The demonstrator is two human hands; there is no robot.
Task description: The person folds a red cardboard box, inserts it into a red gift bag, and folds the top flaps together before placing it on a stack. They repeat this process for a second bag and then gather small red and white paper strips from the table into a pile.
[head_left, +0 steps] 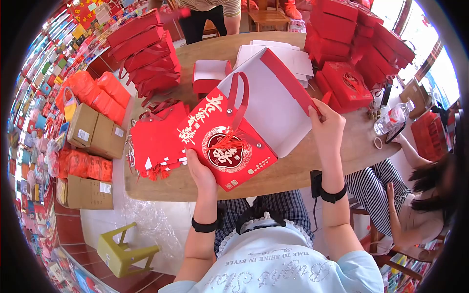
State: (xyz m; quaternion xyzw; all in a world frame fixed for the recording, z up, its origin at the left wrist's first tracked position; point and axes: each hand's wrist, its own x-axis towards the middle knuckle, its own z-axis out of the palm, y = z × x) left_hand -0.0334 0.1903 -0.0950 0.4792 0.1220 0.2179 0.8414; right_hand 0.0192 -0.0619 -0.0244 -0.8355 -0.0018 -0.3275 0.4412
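Note:
A red gift box (198, 141) with gold lettering, a round emblem, a red tassel and a ribbon handle is held up over the wooden table (146, 193). Its white inside faces up at the right, with the flap raised. My left hand (202, 171) supports the printed panel at its lower left edge, thumb on the front, other fingers hidden behind. At the box's right edge, my right hand (325, 119) pinches the red rim. Flat red box pieces (149, 141) with tassels lie in a pile to the left of the box.
Stacked red boxes (151, 58) stand at the back left, more (334, 29) at the back right. White sheets (293, 61) and a small open box (211, 73) lie behind. One person (215, 12) stands across the table; another (405, 210) sits at the right. A green stool (122, 254) is lower left.

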